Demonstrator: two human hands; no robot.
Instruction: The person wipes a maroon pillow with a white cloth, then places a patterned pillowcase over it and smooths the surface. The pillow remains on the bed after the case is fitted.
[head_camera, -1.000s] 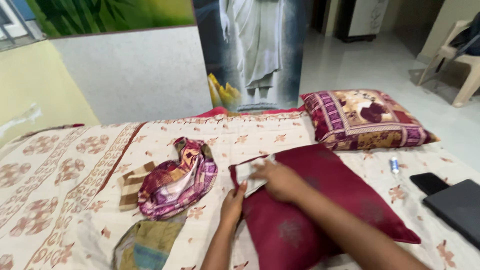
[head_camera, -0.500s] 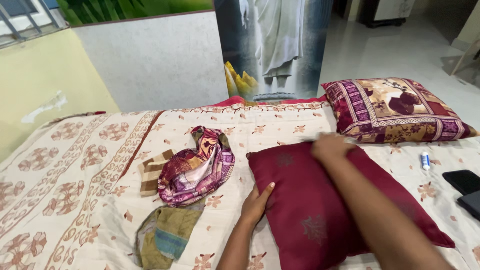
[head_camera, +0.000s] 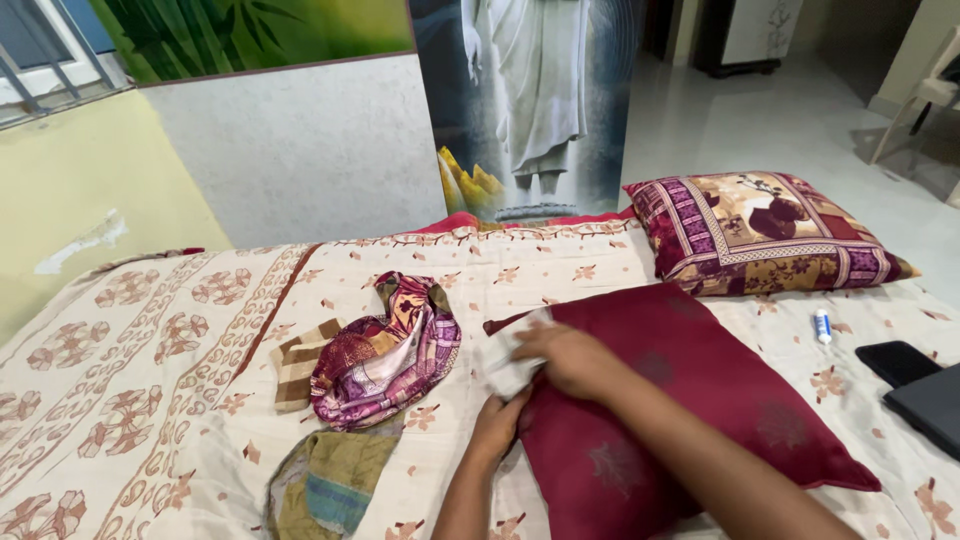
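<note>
Nearest to me, the person's left hand lies at the lower open edge of the dark maroon fabric pillow, fingers curled against the cloth; whether they actually pinch the hem I cannot tell. Just above it the right hand rests on the pillow's near corner, fingers bent down over a bit of white inner stuffing cloth that shows at the opening. The pillow itself lies slantwise across the cream floral bedsheet, its open end toward the hands.

To my eye this is the tucking of the insert into its cover, and it would go best if the lower hand kept the hem taut while the upper one pressed the white corner deep into the cover's corner.

Just to the side sits a crumpled pink and purple patterned cloth, touching a folded brown checked cloth and a green and yellow rag below it. Farther off lie a small white tube, a black phone, and a patterned maroon and beige cushion at the bed's head.
</note>
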